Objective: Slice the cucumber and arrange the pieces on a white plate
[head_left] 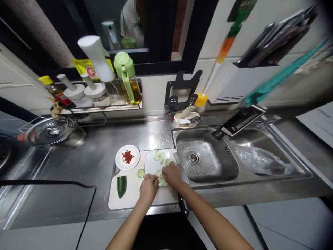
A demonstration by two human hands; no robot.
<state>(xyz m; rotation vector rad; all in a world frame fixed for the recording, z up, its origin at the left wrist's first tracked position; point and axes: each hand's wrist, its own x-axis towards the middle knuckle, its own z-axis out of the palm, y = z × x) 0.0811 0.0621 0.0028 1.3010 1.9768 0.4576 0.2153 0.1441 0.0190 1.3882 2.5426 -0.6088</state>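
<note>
Three groups of cucumber slices point(161, 160) lie on the square plate point(150, 163), which sits just ahead of and between both grips. Fanned like petals, one group is beyond the left grip point(149, 187), another lies right beside its fingertips, and the third shows only partly past the knuckles of the right grip point(173, 174).

The left grip has its fingers drawn together at the plate's near left corner, as if pinching, but whether a slice is between them is hidden. The right grip is curled low over the plate's right side, its fingertips out of sight, so I can't say whether it is grasping anything.

Just ahead and to the left of the left grip, a lone round slice point(141, 173) rests beside the plate on the cutting board point(132, 194). Farther left lies the cucumber piece point(121, 187), with the round dish point(118, 159) of red bits point(127, 157) beyond it. The sink point(205, 149) is to the right of the right grip.

The step in hand looks to be arranging the near fan. The next move seems to call for a light fingertip touch, nudging a slice into line without dragging its neighbours.
</note>
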